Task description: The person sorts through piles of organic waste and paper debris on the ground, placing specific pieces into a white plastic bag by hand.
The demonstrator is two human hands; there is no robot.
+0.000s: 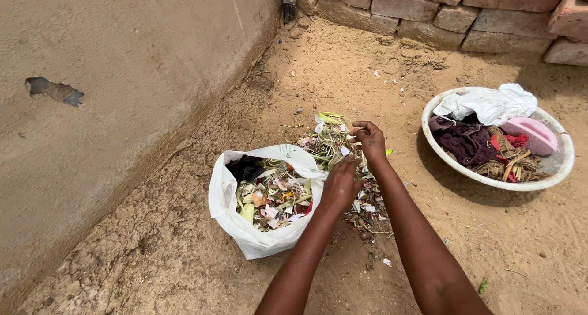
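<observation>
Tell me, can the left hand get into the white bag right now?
Probably yes: the left hand hovers at the white bag's open rim, with nothing covering the mouth.

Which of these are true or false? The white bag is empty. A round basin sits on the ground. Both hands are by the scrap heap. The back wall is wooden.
1. The white bag is empty: false, it holds mixed scraps.
2. A round basin sits on the sandy ground: true.
3. The left hand and right hand are at the scrap heap: true.
4. The back wall is wooden: false, it is a brick wall.
</observation>
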